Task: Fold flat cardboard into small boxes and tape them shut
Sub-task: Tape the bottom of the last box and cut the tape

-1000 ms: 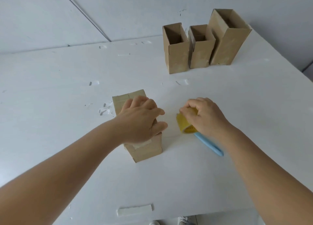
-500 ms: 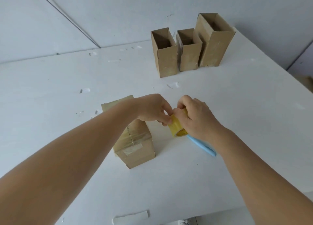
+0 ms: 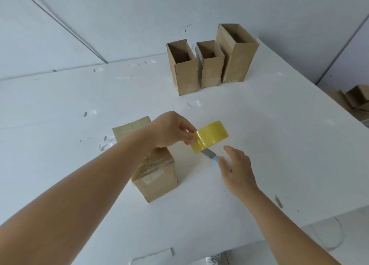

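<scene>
Box [image 3: 151, 165], taped: we log it left of centre on the table [image 3: 60, 109], lying on its side, long axis running from near us toward the far wall, its near end facing us. Clear tape crosses its top seam and folds over the near end. Our left forearm passes above it.

Left hand [image 3: 171, 132]: we pinch the tape roll [image 3: 209, 140] between thumb and fingers at its left rim; whether the roll is lifted or resting on the table we cannot tell. The roll is yellow, tilted, its broad band toward us.

Knife [image 3: 209, 155]: grey blade and blue handle, flat on the table, just below the roll, pointing up-left under it.

Right hand [image 3: 237, 165]: fingers spread and relaxed, gripping nothing, hovering over the knife handle.

Open boxes [image 3: 211, 65], three: upright at the far right of the table, side by side, mouths up, untaped at top.

Step in hand, as we judge: taping of the near box looks finished or nearly so. Next move likely calls for the right hand to close on the knife, or for the left to draw a fresh strip; the roll must be held steady while the strip is pulled.
</scene>
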`<state>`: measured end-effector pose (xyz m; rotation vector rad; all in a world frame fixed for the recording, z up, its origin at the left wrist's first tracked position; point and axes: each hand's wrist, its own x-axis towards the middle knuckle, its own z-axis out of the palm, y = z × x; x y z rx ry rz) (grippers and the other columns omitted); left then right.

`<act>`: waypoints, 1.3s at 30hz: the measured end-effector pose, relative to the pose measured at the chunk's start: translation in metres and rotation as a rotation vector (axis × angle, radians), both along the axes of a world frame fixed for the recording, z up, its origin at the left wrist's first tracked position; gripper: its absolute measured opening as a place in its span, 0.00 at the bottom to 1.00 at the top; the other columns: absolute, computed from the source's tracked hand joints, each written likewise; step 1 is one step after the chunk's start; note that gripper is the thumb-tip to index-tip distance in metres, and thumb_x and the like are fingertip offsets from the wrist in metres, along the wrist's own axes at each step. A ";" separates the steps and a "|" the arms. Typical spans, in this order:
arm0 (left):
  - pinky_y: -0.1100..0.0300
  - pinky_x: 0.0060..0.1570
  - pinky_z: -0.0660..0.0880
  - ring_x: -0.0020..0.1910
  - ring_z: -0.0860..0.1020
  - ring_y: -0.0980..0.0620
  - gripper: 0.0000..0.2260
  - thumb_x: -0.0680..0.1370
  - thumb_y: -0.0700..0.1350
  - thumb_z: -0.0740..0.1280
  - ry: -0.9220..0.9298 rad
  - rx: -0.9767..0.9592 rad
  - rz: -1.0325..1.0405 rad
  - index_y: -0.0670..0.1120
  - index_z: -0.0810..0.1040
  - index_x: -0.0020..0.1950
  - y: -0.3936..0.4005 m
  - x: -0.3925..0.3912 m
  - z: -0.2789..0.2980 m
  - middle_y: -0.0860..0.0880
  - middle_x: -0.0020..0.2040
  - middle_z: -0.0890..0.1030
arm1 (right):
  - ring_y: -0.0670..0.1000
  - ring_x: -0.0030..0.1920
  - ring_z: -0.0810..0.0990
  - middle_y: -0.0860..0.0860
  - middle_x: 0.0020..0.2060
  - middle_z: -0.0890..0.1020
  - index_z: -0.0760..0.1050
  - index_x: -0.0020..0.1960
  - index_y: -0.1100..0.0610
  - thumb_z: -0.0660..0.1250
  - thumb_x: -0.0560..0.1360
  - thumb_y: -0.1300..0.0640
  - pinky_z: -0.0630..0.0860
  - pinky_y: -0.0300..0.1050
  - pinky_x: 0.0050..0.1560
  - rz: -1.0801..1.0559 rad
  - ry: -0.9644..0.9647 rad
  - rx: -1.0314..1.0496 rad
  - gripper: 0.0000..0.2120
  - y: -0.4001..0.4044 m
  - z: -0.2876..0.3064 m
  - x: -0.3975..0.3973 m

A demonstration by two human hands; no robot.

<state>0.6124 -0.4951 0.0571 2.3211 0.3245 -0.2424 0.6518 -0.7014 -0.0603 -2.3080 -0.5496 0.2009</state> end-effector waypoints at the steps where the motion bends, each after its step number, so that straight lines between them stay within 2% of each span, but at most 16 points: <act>1: 0.65 0.42 0.69 0.32 0.73 0.66 0.07 0.71 0.46 0.72 -0.005 -0.002 -0.001 0.59 0.82 0.37 0.000 -0.001 0.000 0.61 0.30 0.80 | 0.58 0.63 0.70 0.55 0.61 0.75 0.70 0.69 0.57 0.56 0.77 0.47 0.63 0.45 0.62 0.045 -0.029 -0.093 0.24 -0.001 -0.010 -0.001; 4: 0.67 0.40 0.68 0.32 0.73 0.67 0.05 0.72 0.46 0.72 -0.016 -0.018 0.017 0.57 0.82 0.40 -0.001 -0.002 -0.001 0.60 0.30 0.81 | 0.56 0.63 0.68 0.51 0.61 0.73 0.68 0.70 0.52 0.59 0.78 0.53 0.66 0.44 0.60 0.140 -0.135 -0.308 0.21 0.001 -0.025 -0.003; 7: 0.72 0.34 0.66 0.29 0.72 0.68 0.03 0.72 0.46 0.72 -0.017 -0.001 0.036 0.54 0.83 0.43 -0.001 -0.003 -0.001 0.59 0.30 0.80 | 0.55 0.58 0.68 0.52 0.57 0.71 0.64 0.71 0.49 0.56 0.79 0.61 0.67 0.41 0.46 0.143 -0.194 -0.453 0.22 0.006 -0.020 -0.002; 10: 0.77 0.30 0.65 0.29 0.72 0.68 0.04 0.73 0.46 0.72 -0.019 0.016 0.034 0.53 0.84 0.45 -0.001 -0.002 -0.001 0.59 0.31 0.81 | 0.55 0.55 0.71 0.54 0.55 0.72 0.61 0.73 0.48 0.54 0.78 0.64 0.68 0.42 0.46 0.145 -0.159 -0.470 0.25 0.006 -0.009 0.001; 12: 0.77 0.30 0.65 0.29 0.72 0.68 0.04 0.73 0.46 0.72 -0.020 0.020 0.041 0.53 0.84 0.46 0.000 -0.002 -0.001 0.59 0.31 0.81 | 0.56 0.51 0.74 0.54 0.52 0.73 0.63 0.72 0.49 0.54 0.79 0.61 0.68 0.43 0.46 0.124 -0.075 -0.407 0.23 0.001 0.000 -0.001; 14: 0.75 0.32 0.67 0.31 0.73 0.66 0.04 0.73 0.46 0.71 -0.022 0.026 0.043 0.53 0.84 0.46 0.000 -0.002 -0.001 0.58 0.32 0.81 | 0.55 0.43 0.74 0.53 0.44 0.74 0.70 0.64 0.51 0.55 0.79 0.57 0.67 0.44 0.40 0.107 -0.069 -0.344 0.15 -0.006 0.009 -0.005; 16: 0.70 0.35 0.67 0.34 0.72 0.62 0.04 0.74 0.46 0.71 -0.021 0.033 0.042 0.52 0.84 0.47 -0.001 -0.002 -0.001 0.58 0.34 0.82 | 0.55 0.37 0.71 0.51 0.34 0.73 0.72 0.48 0.55 0.57 0.78 0.57 0.64 0.46 0.34 0.100 -0.079 -0.316 0.06 -0.016 0.021 -0.013; 17: 0.70 0.35 0.67 0.34 0.72 0.61 0.05 0.73 0.46 0.71 -0.022 0.035 0.045 0.52 0.85 0.47 -0.001 -0.002 -0.001 0.57 0.34 0.82 | 0.55 0.35 0.69 0.51 0.31 0.71 0.70 0.41 0.56 0.58 0.76 0.57 0.63 0.46 0.32 0.098 -0.060 -0.311 0.06 -0.020 0.028 -0.017; 19: 0.74 0.31 0.66 0.31 0.72 0.64 0.05 0.73 0.46 0.71 -0.027 0.041 0.050 0.52 0.85 0.47 -0.002 -0.003 0.000 0.58 0.34 0.82 | 0.54 0.33 0.67 0.50 0.29 0.70 0.69 0.38 0.58 0.60 0.75 0.58 0.62 0.45 0.31 0.103 -0.014 -0.318 0.08 -0.030 0.042 -0.025; 22: 0.77 0.28 0.65 0.28 0.71 0.68 0.04 0.73 0.46 0.71 -0.031 0.059 0.051 0.52 0.84 0.46 -0.004 -0.003 0.000 0.58 0.33 0.81 | 0.53 0.33 0.73 0.49 0.31 0.77 0.74 0.40 0.54 0.61 0.76 0.54 0.69 0.46 0.34 0.140 -0.003 -0.304 0.08 -0.040 0.065 -0.036; 25: 0.77 0.26 0.64 0.26 0.71 0.67 0.04 0.73 0.47 0.71 -0.030 0.075 0.058 0.54 0.84 0.46 -0.005 -0.006 0.000 0.58 0.32 0.81 | 0.53 0.35 0.77 0.49 0.35 0.82 0.76 0.45 0.48 0.60 0.78 0.53 0.74 0.47 0.37 0.152 -0.021 -0.246 0.07 -0.042 0.086 -0.048; 26: 0.76 0.25 0.64 0.26 0.71 0.65 0.04 0.73 0.47 0.71 -0.034 0.079 0.060 0.54 0.84 0.45 -0.005 -0.007 0.001 0.59 0.32 0.80 | 0.53 0.35 0.78 0.49 0.35 0.82 0.76 0.49 0.46 0.59 0.78 0.54 0.76 0.47 0.39 0.153 -0.026 -0.218 0.08 -0.041 0.092 -0.051; 28: 0.72 0.28 0.66 0.28 0.70 0.62 0.04 0.72 0.46 0.71 -0.039 0.078 0.060 0.55 0.84 0.43 -0.006 -0.009 0.002 0.58 0.32 0.80 | 0.54 0.37 0.79 0.50 0.36 0.82 0.73 0.60 0.38 0.58 0.78 0.56 0.77 0.49 0.43 0.179 -0.047 -0.195 0.17 -0.037 0.104 -0.058; 31: 0.67 0.31 0.67 0.32 0.70 0.58 0.04 0.72 0.46 0.71 -0.050 0.058 0.062 0.55 0.84 0.41 -0.007 -0.011 0.002 0.57 0.33 0.81 | 0.57 0.41 0.78 0.51 0.36 0.80 0.66 0.68 0.37 0.55 0.78 0.57 0.76 0.49 0.45 0.243 -0.160 -0.248 0.23 -0.024 0.114 -0.065; 36: 0.67 0.35 0.68 0.36 0.74 0.61 0.04 0.72 0.46 0.71 -0.063 0.033 0.070 0.54 0.84 0.43 -0.007 -0.012 0.001 0.58 0.33 0.81 | 0.57 0.42 0.76 0.51 0.40 0.79 0.68 0.66 0.43 0.55 0.78 0.58 0.70 0.47 0.39 0.284 -0.334 -0.373 0.19 -0.003 0.122 -0.067; 39: 0.67 0.36 0.68 0.38 0.75 0.61 0.05 0.72 0.46 0.72 -0.070 0.036 0.057 0.54 0.84 0.46 -0.005 -0.012 -0.003 0.57 0.35 0.82 | 0.56 0.39 0.72 0.48 0.34 0.70 0.65 0.67 0.39 0.55 0.77 0.60 0.66 0.45 0.37 0.336 -0.390 -0.437 0.23 0.006 0.128 -0.068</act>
